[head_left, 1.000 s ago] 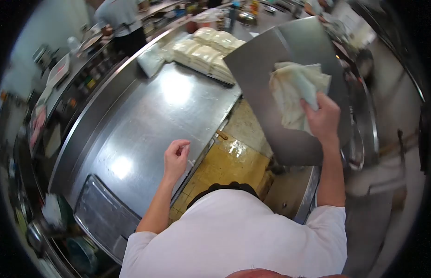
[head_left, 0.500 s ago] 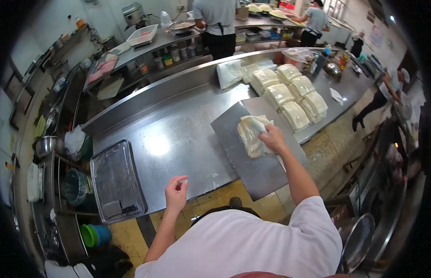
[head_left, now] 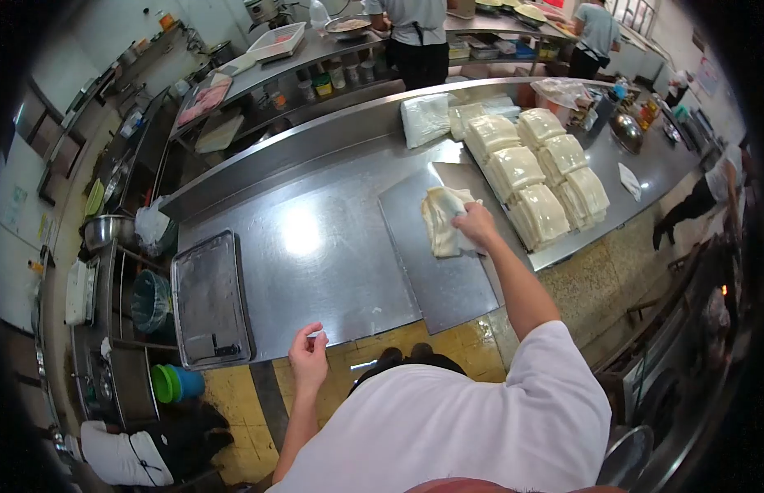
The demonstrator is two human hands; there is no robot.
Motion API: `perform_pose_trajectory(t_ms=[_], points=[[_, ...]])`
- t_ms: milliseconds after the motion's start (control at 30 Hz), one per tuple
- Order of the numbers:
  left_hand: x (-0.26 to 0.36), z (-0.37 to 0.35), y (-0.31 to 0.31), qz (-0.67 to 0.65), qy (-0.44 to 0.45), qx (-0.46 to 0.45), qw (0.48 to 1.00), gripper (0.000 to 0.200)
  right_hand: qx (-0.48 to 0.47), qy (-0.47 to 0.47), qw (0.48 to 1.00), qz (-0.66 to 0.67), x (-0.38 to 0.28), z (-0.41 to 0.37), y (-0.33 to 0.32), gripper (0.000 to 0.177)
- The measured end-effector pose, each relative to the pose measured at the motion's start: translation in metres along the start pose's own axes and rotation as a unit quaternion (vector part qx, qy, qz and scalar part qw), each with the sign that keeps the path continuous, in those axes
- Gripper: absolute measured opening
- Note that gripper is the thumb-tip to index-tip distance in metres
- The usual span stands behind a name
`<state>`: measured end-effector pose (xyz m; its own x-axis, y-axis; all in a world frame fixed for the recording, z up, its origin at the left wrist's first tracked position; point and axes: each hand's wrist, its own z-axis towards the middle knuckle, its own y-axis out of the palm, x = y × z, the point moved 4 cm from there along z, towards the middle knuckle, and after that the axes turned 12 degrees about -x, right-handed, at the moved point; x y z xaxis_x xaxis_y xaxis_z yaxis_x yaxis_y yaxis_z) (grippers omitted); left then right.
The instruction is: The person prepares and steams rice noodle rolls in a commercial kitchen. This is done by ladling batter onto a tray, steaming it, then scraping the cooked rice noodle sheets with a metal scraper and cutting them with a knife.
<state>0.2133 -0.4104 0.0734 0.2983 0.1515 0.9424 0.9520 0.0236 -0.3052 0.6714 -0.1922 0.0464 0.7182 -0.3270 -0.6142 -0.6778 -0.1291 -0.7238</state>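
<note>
One cloth (head_left: pixel 444 220) on metal (head_left: pixel 454 287) (tiled floor (head_left: pixel 234 403))

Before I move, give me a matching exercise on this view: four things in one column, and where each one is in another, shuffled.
Things
1. Cloth
2. Black-handled tool
3. Pale stacks
4. Green container

Places
A. Beside the blue container
B. On the dark tray
C. In the right hand, at the metal sheet
D. In rows, right of the metal sheet

Pairs: 1-C, 2-B, 3-D, 4-A
</note>
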Motion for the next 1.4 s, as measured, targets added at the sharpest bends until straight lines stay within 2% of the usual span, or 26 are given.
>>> perform_pose_trajectory(t_ms=[167,400,467,567,700,767,867,967,1133,1233,1400], points=[[-0.004,0.007,0.014,0.026,0.014,-0.014,0.999,0.023,-0.019,-0.011,1.0,-0.009,0.006,0.009,0.003,0.044],[0.009,0.036,0.037,0.024,0.059,-0.048,0.997,0.021,0.065,-0.015,0.996,-0.052,0.004,-0.011,-0.007,0.048],[0.005,0.051,0.045,0.038,0.061,-0.085,0.994,0.02,0.131,-0.049,0.99,0.007,0.007,-0.025,-0.015,0.046],[0.001,0.074,0.053,0.02,0.073,-0.128,0.989,0.021,0.22,-0.103,0.963,0.112,0.035,-0.047,-0.017,0.026],[0.024,0.097,0.044,0.034,0.098,-0.173,0.979,0.022,0.278,-0.079,0.94,0.181,0.065,-0.112,-0.004,0.016],[0.026,0.108,0.037,0.059,0.101,-0.237,0.964,0.025,0.294,-0.018,0.941,0.165,0.076,-0.146,0.015,0.013],[0.017,0.123,0.019,0.072,0.099,-0.277,0.953,0.026,0.303,0.028,0.936,0.179,0.082,-0.179,0.056,0.012],[0.003,0.133,-0.005,0.069,0.09,-0.307,0.945,0.027,0.27,0.061,0.946,0.168,0.036,-0.2,0.087,0.012],[-0.037,0.146,-0.041,0.065,0.075,-0.345,0.933,0.029,0.234,0.029,0.965,0.117,-0.043,-0.211,0.133,0.015],[-0.058,0.153,-0.053,0.071,0.066,-0.371,0.924,0.029,0.19,0.009,0.98,0.062,-0.069,-0.222,0.163,0.016],[-0.072,0.158,-0.062,0.086,0.077,-0.421,0.9,0.03,0.153,0.068,0.983,0.068,-0.083,-0.271,0.214,0.021]])
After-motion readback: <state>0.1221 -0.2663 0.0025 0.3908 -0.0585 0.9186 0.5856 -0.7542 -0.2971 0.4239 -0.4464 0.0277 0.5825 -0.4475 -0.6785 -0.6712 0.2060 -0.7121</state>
